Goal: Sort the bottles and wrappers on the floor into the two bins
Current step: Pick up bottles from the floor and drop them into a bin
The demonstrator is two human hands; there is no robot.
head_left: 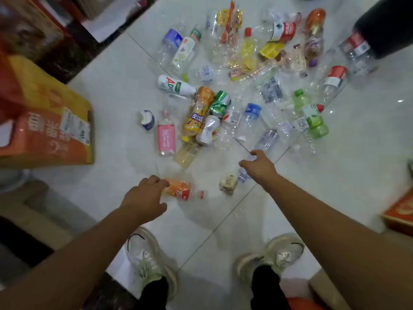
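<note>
At the left edge of the white tiled floor stands an orange and yellow cardboard box, and at the far right a black round bin; the inside of neither shows. Between them lies a heap of clear plastic bottles, cans and wrappers. Nearer, a clear plastic bottle with an orange label lies on its side, long axis left to right, red cap pointing right. The left hand grips its base end. The right hand, fingers loosely spread, hovers beside a crumpled beige wrapper.
</note>
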